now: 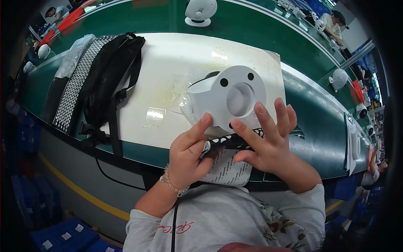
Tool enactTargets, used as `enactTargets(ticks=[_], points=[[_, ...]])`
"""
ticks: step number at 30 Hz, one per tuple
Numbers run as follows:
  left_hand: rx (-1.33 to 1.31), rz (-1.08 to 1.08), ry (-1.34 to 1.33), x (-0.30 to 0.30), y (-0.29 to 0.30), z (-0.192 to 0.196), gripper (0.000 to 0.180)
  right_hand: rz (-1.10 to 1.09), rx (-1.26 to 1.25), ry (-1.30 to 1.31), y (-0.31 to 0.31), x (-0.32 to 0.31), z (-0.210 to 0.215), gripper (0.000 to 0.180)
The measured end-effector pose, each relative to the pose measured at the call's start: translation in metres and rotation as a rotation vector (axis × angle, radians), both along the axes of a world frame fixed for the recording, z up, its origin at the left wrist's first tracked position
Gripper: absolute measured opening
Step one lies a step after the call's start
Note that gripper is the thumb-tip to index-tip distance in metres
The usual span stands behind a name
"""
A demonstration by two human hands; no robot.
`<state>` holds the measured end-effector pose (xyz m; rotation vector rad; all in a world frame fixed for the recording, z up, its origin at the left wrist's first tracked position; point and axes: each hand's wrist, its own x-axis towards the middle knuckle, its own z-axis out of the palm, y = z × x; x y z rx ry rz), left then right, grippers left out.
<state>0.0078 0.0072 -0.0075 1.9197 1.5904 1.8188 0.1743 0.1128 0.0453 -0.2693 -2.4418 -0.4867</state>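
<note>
A white device (205,97) lies on its side on a pale board, its round base (259,90) turned up toward me. The base has a circular recess and three black round pads near its rim. My left hand (189,153) is closed on the edge of a sheet of black adhesive pads (235,142), which shows white round gaps; its pale printed backing (230,168) hangs in front of me. My right hand (268,145) has its fingers spread, with the index fingertip at the lowest pad. The thumb is apart from the sheet.
The pale board (163,54) covers part of the green table (312,105). A black strap bundle (111,80) and black perforated sheets (77,84) lie on the left. Another white device (200,12) stands at the far side. Blue bins (69,235) are at lower left; people work farther off.
</note>
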Motion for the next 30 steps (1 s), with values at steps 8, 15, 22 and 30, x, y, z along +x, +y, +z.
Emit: enactTargets(ticks=[8,15,22,30], points=[[-0.002,-0.021,-0.011,-0.001,-0.001,-0.002,0.024,0.097,-0.347,0.096,-0.006,0.001,0.004,0.017],[0.023,-0.045,-0.005,0.0,0.001,-0.002,0.025,0.177,-0.42,0.187,-0.008,0.002,0.001,0.013],[0.013,-0.031,0.002,0.0,0.001,-0.003,0.025,0.069,-0.827,0.356,0.019,0.008,0.005,0.009],[-0.006,-0.007,-0.003,0.001,0.001,-0.004,0.03,0.055,-0.907,0.305,0.015,0.01,0.005,0.013]])
